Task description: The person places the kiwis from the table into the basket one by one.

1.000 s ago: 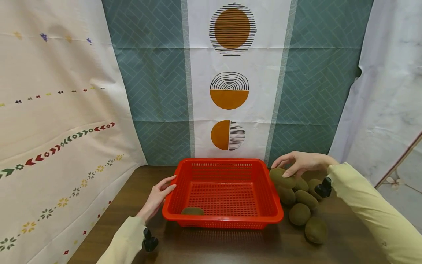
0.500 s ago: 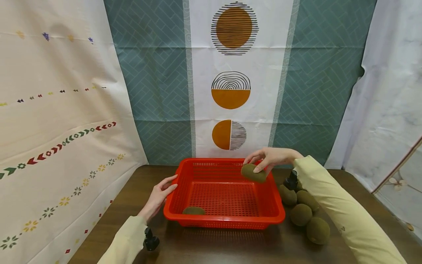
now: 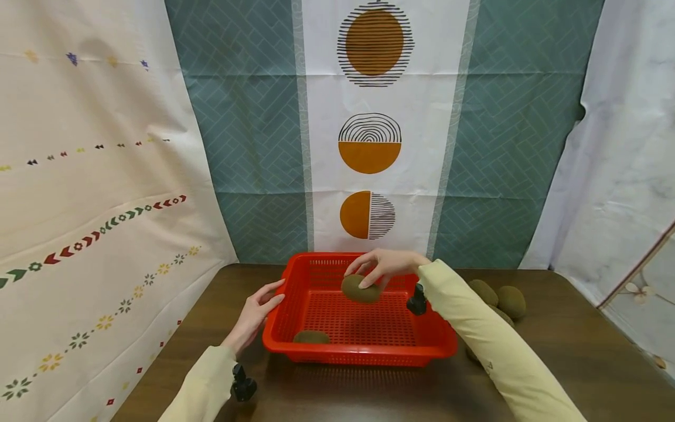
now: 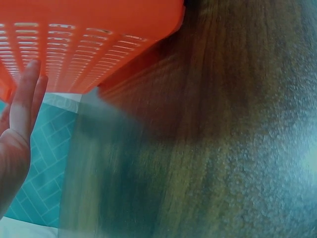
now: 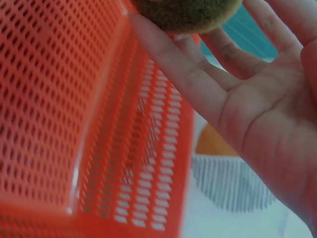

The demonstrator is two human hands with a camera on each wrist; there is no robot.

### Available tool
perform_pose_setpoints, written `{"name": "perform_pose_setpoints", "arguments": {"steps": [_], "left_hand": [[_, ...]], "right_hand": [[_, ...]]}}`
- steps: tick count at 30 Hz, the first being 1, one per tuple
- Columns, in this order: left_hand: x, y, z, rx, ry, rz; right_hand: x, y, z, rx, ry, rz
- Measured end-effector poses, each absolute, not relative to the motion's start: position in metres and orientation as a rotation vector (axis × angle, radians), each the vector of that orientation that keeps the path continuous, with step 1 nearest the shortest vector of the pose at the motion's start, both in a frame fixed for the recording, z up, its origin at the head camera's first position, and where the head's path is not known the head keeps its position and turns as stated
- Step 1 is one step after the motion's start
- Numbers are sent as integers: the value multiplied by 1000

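Note:
In the head view, my right hand (image 3: 389, 264) holds a brown, fuzzy kiwi (image 3: 360, 289) between thumb and fingers, over the inside of a red plastic basket (image 3: 364, 350). The right wrist view shows the held kiwi (image 5: 190, 14) at the fingertips, with the basket's slotted wall (image 5: 133, 144) beside it. At the basket's left rim is my left hand (image 3: 253, 316), its fingertips touching the edge. Seen from the left wrist, its fingers (image 4: 24, 101) lie extended along the basket's outer side. Another kiwi (image 3: 312, 336) lies in the basket's front left corner.
Several more kiwis (image 3: 511, 302) lie on the dark wooden table (image 3: 211, 310) right of the basket, partly hidden by my right sleeve (image 3: 490, 337). A patterned cloth (image 3: 369, 211) hangs behind the table, with further cloths at both sides.
My right hand has carried the kiwi from the pile on the right, leftward over the rim, to above the basket's middle. The left hand has stayed at the left rim.

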State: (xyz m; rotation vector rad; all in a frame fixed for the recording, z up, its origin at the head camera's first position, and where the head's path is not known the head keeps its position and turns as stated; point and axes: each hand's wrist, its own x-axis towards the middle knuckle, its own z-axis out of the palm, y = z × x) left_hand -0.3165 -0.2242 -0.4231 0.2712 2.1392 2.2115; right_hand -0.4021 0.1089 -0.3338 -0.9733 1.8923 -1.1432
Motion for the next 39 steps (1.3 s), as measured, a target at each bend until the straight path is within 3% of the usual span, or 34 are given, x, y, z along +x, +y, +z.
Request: {"name": "perform_pose_setpoints", "arguments": {"steps": [16, 24, 39], "left_hand": [[-333, -225, -444, 289, 2188, 2253], [-331, -227, -445, 274, 2199, 2244], [-330, -226, -444, 281, 2199, 2246]], "right_hand": [[-400, 42, -382, -1090, 2068, -1134], [-401, 27, -404, -1033, 2103, -1124], [-404, 10, -421, -1249, 2122, -1046]]}}
